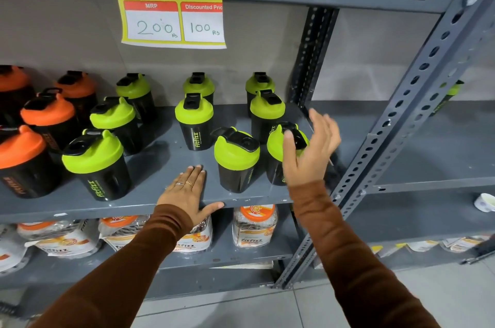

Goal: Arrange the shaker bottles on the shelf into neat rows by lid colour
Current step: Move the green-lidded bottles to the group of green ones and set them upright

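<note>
Reaching for the front-right black shaker bottle with the lime-green domed lid (pixel 281 152), the right hand (pixel 310 150) hovers just beside it with fingers (pixel 288 145) spread and loose, thumb over the lid's black flip cap, nothing gripped yet. A sound way to do this step, I judge, is to close around the lid's shoulder rather than the cap, lift a little, and set the bottle straight behind its row-mates so the three right-hand bottles line up front to back.

The left hand (pixel 188 193) lies flat on the grey metal shelf (pixel 166 156), fingers pressed together, thumb hooked over the front edge, holding nothing.

The neighbouring green-lidded bottle with its cap turned sideways (pixel 237 159) stands just beside the target and could be knocked; it sits off-line from the middle green row (pixel 194 122). Orange-lidded black bottles (pixel 47 116) are grouped at far left, well apart. The slotted grey upright post (pixel 396 124) crowds the right wrist. A yellow paper price sign (pixel 174 6) hangs above; clear plastic jars with orange caps (pixel 254 226) fill the shelf below.
</note>
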`<state>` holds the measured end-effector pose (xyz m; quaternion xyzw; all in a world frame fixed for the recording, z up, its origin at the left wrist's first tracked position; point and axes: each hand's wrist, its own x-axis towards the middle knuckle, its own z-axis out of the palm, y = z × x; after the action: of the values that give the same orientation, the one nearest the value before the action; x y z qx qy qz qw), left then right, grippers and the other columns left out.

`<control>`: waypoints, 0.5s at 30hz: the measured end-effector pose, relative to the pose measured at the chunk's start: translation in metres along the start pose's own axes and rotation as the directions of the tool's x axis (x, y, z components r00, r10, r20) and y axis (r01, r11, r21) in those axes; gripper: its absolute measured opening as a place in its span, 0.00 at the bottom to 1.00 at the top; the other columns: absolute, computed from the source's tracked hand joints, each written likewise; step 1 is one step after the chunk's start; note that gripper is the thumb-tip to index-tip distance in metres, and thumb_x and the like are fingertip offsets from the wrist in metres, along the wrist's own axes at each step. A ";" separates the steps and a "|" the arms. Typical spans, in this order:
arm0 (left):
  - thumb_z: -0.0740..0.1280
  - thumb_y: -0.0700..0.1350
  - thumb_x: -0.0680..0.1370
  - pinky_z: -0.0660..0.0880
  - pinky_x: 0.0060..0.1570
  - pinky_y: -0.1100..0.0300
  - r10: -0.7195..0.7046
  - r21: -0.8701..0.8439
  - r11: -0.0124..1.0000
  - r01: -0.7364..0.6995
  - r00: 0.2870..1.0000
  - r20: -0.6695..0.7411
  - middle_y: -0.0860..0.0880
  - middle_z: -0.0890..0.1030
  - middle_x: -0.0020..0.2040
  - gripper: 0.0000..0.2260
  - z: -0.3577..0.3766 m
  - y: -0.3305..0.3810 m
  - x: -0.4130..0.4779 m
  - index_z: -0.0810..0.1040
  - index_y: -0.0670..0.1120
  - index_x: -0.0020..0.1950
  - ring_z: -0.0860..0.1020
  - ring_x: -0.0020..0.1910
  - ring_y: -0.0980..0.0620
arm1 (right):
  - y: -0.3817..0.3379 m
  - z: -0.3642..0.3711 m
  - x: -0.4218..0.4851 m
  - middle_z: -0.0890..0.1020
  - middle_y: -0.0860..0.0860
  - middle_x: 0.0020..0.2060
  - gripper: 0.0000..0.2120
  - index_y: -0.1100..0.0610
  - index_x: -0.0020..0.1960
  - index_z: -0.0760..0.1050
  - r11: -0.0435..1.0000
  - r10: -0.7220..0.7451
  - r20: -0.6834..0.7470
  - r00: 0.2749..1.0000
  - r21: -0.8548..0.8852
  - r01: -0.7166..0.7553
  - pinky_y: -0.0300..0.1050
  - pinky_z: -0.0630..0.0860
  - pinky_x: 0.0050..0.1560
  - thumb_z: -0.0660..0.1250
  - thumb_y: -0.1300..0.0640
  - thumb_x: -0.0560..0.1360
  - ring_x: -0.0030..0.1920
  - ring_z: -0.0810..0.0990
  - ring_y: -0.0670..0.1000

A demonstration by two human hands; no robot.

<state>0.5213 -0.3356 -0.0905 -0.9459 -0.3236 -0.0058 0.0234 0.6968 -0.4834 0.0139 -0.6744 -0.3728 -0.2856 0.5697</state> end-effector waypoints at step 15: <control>0.27 0.77 0.55 0.40 0.71 0.56 0.059 -0.063 0.997 -0.055 0.996 0.064 0.45 0.43 0.76 0.54 -0.005 -0.006 0.004 0.39 0.44 0.73 0.43 0.74 0.49 | 0.018 0.101 0.124 0.65 0.60 0.71 0.30 0.60 0.70 0.61 0.829 0.506 0.786 0.355 -0.557 0.051 0.48 0.61 0.71 0.68 0.58 0.73 0.69 0.65 0.60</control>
<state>0.5206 -0.3285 -0.0850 -0.9546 -0.2970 0.0163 -0.0161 0.7771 -0.3635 0.0858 -0.8835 -0.4344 0.1347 0.1118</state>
